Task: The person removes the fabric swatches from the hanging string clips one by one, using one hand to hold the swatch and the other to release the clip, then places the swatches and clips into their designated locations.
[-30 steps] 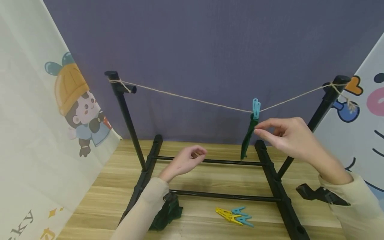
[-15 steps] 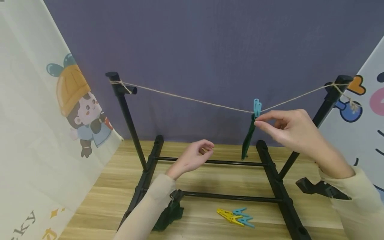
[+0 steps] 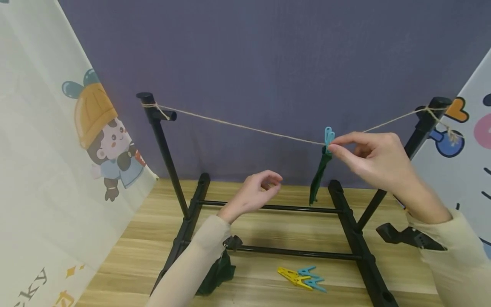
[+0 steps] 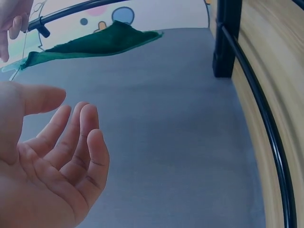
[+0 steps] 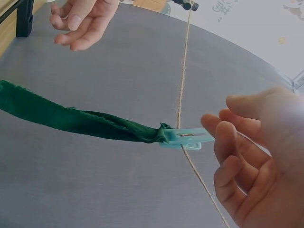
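A light-blue clothespin (image 3: 329,135) clamps a narrow strip of dark green cloth (image 3: 320,177) to the string (image 3: 245,126); the cloth hangs below. My right hand (image 3: 377,160) is at the clothespin from the right, fingers loosely bent. In the right wrist view, the clothespin's handle end (image 5: 202,137) is right by the fingertips, and the thumb stands apart from it; whether a finger touches it I cannot tell. My left hand (image 3: 256,192) hovers left of the cloth, loosely curved and holding nothing; its palm (image 4: 52,190) shows in the left wrist view.
The string runs between the left post (image 3: 165,149) and right post (image 3: 423,123) of a black frame. Yellow and blue clothespins (image 3: 301,278) lie on the wooden table (image 3: 126,260) near its front. Another dark green cloth (image 3: 218,275) lies partly behind the left forearm. A dark backdrop (image 3: 249,55) stands behind.
My right hand has risen along the cloth to the clothespin. My left hand has moved right and slightly up. Cloth and clothespin hang in nearly the same place.
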A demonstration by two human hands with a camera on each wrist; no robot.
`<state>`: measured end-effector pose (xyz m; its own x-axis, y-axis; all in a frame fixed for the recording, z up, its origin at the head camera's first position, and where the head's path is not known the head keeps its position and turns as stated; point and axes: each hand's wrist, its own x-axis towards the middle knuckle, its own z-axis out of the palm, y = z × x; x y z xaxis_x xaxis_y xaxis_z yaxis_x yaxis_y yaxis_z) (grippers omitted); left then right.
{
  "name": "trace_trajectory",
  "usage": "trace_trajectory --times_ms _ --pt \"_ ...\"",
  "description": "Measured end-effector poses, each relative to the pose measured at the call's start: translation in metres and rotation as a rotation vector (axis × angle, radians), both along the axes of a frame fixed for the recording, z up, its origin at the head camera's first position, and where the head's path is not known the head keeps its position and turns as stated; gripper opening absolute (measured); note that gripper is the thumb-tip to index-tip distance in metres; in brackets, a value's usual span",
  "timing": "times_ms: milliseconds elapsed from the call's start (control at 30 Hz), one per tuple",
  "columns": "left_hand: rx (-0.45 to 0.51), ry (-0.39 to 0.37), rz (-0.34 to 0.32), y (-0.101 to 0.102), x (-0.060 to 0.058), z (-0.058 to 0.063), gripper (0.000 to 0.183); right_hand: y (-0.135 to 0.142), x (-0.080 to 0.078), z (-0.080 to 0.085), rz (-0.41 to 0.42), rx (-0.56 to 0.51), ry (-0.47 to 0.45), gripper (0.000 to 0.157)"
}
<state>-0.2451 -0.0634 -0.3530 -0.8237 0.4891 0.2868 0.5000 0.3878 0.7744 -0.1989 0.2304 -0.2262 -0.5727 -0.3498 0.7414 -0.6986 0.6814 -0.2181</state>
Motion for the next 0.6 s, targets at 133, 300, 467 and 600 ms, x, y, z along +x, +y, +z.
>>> trace_trajectory --times_ms 133,300,467,600 --pt "0.010 -0.005 0.001 0.005 -0.001 0.006 0.027 -0.001 0.001 0.004 0.000 -0.031 0.005 0.019" --pt "0.011 0.006 0.003 0.013 -0.004 0.016 0.028 -0.003 0.001 0.004 -0.011 -0.079 -0.021 0.021" --pt "0.012 0.032 -0.006 0.020 -0.008 0.030 0.028 -0.004 0.001 0.006 -0.051 -0.110 -0.065 0.023" --pt "0.027 0.033 -0.031 0.027 -0.006 0.038 0.029 -0.006 0.002 0.010 -0.113 -0.080 -0.196 0.035"
